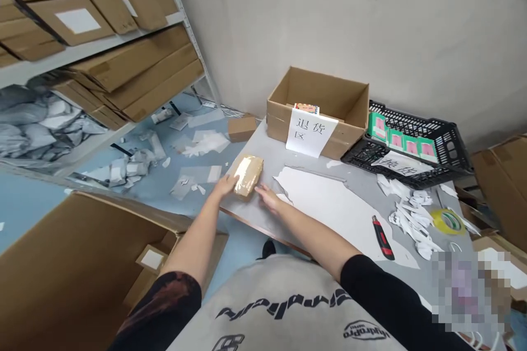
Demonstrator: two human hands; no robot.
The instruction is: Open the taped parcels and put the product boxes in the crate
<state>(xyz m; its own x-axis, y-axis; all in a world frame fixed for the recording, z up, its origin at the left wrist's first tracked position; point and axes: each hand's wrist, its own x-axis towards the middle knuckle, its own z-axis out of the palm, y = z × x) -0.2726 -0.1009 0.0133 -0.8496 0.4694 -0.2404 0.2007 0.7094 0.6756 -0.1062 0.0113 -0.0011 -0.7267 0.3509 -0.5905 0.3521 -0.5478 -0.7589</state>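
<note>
A small brown cardboard box [249,176] wrapped in shiny clear tape lies at the left end of the grey table, with a white label on top. My left hand [225,186] grips its left side, the thumb reaching the top edge. At its lower right corner is my right hand [269,198], fingers stretched out and loosely apart; whether the fingertips touch the box is hard to tell. To the right of that hand lies a torn white sheet [329,205], with a red and black utility knife [382,238] on it.
An open carton [317,88] with a paper sign [310,131] stands at the table's back, beside a black crate [447,148] holding green packs. Tape [447,221] and crumpled paper [414,222] lie right. A big open box [82,263] is at left, below loaded shelves [135,33].
</note>
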